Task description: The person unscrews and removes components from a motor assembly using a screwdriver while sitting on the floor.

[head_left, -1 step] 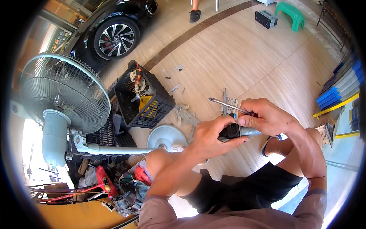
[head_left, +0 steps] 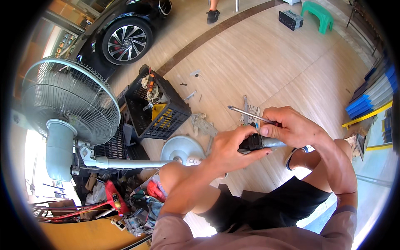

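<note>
My left hand is wrapped round a motor-like part with a black connector end and a silver rounded body. My right hand grips a screwdriver by its dark red handle, and its metal shaft points left, above my left hand. The right thumb rests close to the top of the black end, and whether it presses on the part I cannot tell. The fingers of both hands partly hide the part. Beyond my hands, flat metal bracket pieces lie on the floor.
At left stand a pedestal fan with a round base and a black crate holding mixed parts. Rags and a red tool lie lower left. Farther off are a car wheel, a radio-like box and a green stool.
</note>
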Available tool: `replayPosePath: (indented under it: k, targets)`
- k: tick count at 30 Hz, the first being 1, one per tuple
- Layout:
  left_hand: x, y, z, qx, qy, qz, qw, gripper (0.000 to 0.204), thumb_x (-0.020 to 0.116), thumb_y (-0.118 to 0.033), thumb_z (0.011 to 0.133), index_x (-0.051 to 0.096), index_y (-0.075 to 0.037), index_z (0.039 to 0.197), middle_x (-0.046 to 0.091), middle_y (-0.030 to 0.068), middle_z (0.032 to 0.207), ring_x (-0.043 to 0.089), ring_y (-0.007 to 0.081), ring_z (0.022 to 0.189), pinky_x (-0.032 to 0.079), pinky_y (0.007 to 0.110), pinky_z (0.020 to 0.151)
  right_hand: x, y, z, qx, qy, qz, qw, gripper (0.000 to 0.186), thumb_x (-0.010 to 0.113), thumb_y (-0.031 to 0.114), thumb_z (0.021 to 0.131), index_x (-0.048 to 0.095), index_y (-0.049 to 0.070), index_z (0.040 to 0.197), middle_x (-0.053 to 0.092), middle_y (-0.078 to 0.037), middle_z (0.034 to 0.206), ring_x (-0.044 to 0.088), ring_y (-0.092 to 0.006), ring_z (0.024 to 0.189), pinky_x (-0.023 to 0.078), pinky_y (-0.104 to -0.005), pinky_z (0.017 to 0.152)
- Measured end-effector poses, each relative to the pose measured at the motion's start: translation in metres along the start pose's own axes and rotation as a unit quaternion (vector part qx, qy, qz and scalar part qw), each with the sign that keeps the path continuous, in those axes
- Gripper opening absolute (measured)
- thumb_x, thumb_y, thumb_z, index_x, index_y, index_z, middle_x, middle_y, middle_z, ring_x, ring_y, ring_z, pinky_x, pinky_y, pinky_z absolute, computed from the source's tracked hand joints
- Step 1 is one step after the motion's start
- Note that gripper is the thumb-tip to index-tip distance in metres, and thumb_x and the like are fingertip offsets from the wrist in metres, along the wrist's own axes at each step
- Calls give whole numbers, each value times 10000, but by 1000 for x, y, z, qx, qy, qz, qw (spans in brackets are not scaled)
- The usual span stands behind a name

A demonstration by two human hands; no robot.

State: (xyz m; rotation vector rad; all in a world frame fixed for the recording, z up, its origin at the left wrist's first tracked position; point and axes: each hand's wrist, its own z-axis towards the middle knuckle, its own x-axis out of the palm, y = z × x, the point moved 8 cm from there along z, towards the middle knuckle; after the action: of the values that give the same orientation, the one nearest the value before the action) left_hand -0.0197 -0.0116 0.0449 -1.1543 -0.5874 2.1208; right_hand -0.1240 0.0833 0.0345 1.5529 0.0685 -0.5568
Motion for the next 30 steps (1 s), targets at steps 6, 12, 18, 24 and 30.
replayPosePath:
  k: [6,12,18,24,30]
  targets:
    - [1,-3,3,16,-9,0,1000,561,937,-277,625,593,-76,1020,658,68,703,651,179,590,509,290,527,-1,5,4,-52,-13,-20,998,356,575,318,987,585,-13,856,538,-171,703,480,-301,621,410,-399,585]
    - [-1,-4,6,-7,7,12,1000,593,962,-238,593,582,-42,1004,652,49,673,627,104,572,478,228,513,1,-7,0,2,-13,31,999,333,605,306,980,604,-9,871,517,-80,656,448,-153,616,392,-341,560]
    - [-1,-3,4,-26,1,-21,999,558,928,-285,649,605,-66,1048,673,90,751,667,181,617,533,304,553,3,-15,-1,72,19,120,990,331,639,331,966,624,10,886,498,30,685,417,-60,661,358,-266,564]
    - [-1,-2,5,-29,-2,-17,999,532,928,-264,653,609,-52,1022,668,75,716,656,145,595,527,280,541,8,-21,-1,91,1,178,980,346,675,353,942,629,17,873,511,59,707,416,-46,680,354,-245,581]
    - [-2,-3,4,-19,-11,-22,1000,516,924,-252,662,610,-42,1012,669,73,709,644,127,582,518,271,529,8,-24,-2,95,-18,128,987,376,661,378,945,653,8,879,510,23,671,428,-65,645,362,-273,552]
